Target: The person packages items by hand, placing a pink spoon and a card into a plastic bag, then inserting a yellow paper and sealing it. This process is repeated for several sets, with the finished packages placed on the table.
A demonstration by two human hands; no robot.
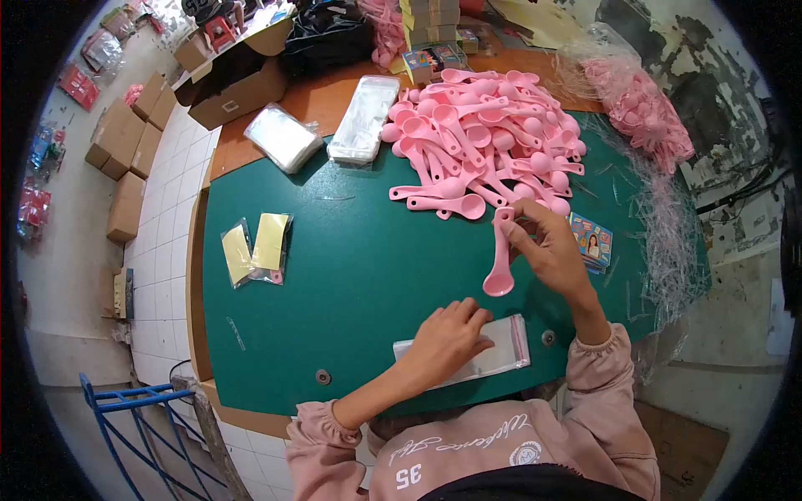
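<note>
Between the thumb and fingers of my right hand [547, 246] hangs a pink spoon [499, 265], its bowl pointing down over the green table mat [359, 250]. My left hand [455, 334] is over a stack of clear plastic bags [505, 346] near the front edge, its fingers bent and partly apart, with no object visible in them. A large heap of pink spoons [476, 125] lies beyond my right hand. Just right of that hand sits a stack of printed cards [591, 238].
Two filled packets [270, 242] lie on the mat's left side. Two stacks of clear bags [362, 117] stand at the back beside an open cardboard box [238, 92]. Crumpled plastic [668, 242] runs along the right edge. A blue metal frame [142, 397] stands at lower left.
</note>
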